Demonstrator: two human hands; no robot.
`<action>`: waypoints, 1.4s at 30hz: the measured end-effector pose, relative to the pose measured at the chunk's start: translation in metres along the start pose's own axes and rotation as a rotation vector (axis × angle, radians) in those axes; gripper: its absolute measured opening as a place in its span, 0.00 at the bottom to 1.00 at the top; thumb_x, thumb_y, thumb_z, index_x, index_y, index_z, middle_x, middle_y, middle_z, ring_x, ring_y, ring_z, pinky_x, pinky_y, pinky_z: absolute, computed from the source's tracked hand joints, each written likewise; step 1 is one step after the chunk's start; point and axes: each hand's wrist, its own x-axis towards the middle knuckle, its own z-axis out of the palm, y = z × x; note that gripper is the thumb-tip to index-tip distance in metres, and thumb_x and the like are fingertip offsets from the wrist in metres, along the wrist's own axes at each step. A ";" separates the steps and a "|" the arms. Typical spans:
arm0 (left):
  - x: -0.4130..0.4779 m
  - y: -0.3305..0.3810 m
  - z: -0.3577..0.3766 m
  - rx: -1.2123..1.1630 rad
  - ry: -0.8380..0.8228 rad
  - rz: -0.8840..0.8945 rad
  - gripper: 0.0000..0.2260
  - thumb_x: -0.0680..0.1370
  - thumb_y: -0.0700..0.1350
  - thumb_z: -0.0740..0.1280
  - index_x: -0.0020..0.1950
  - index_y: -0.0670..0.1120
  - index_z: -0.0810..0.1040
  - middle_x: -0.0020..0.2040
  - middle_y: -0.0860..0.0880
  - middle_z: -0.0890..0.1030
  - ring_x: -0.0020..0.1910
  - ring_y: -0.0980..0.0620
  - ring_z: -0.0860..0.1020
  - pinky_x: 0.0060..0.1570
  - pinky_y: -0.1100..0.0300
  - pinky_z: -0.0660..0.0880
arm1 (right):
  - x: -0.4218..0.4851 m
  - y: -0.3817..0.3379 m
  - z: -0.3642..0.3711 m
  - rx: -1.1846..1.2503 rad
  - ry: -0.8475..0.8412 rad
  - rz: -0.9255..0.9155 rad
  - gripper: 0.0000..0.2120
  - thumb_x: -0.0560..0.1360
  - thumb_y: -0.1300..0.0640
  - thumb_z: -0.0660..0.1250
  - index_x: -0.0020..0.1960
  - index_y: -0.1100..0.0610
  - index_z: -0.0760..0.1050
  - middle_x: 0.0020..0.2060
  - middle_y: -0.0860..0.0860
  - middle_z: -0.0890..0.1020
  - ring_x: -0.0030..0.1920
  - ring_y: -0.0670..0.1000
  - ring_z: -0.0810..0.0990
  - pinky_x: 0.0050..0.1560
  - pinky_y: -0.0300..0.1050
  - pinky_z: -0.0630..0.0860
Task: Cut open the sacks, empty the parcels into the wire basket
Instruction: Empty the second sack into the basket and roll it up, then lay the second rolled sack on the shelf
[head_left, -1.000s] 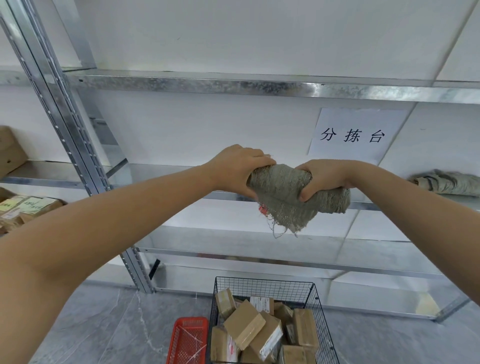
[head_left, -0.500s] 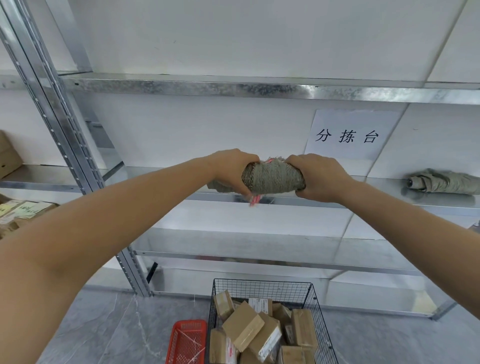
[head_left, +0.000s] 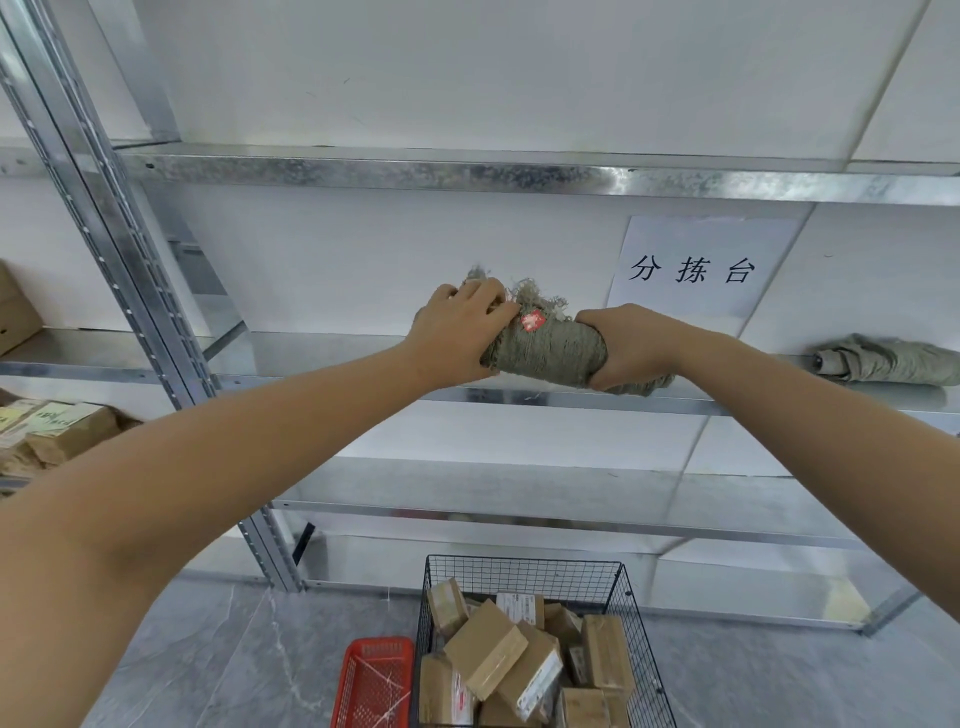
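- The left hand (head_left: 460, 338) grips one end of a sack (head_left: 550, 356) that is rolled up tight. The right hand (head_left: 626, 345) grips the other end.
- The roll lies sideways, left to right, between the two hands.
- It is right at the front edge of the metal shelf (head_left: 322, 356). I cannot tell if it touches.
- A second sack (head_left: 883, 361) lies on that shelf, nearer the right hand.
- The wire basket (head_left: 519, 564) is far below, with parcels (head_left: 485, 649) in it.

Metal shelf (head_left: 311, 356) with folded sack (head_left: 888, 361)
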 end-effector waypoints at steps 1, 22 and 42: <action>0.000 0.002 0.001 0.047 0.021 0.013 0.32 0.56 0.56 0.78 0.54 0.41 0.77 0.53 0.40 0.79 0.50 0.41 0.79 0.49 0.45 0.75 | -0.002 -0.002 0.001 -0.041 0.051 0.000 0.19 0.67 0.57 0.71 0.55 0.53 0.69 0.35 0.47 0.73 0.39 0.52 0.74 0.41 0.42 0.68; 0.030 0.039 0.030 -0.437 -0.381 -0.030 0.34 0.67 0.57 0.73 0.67 0.48 0.63 0.59 0.48 0.76 0.56 0.47 0.75 0.50 0.56 0.72 | -0.050 0.054 0.058 -0.277 0.430 0.120 0.28 0.65 0.53 0.73 0.61 0.60 0.69 0.55 0.57 0.78 0.58 0.60 0.72 0.57 0.53 0.67; 0.140 0.254 0.057 -0.475 -0.373 0.209 0.36 0.71 0.56 0.69 0.74 0.53 0.55 0.62 0.47 0.70 0.61 0.47 0.72 0.49 0.56 0.70 | -0.206 0.246 0.092 -0.335 0.366 0.321 0.24 0.60 0.57 0.77 0.54 0.60 0.75 0.49 0.58 0.81 0.50 0.62 0.78 0.48 0.56 0.74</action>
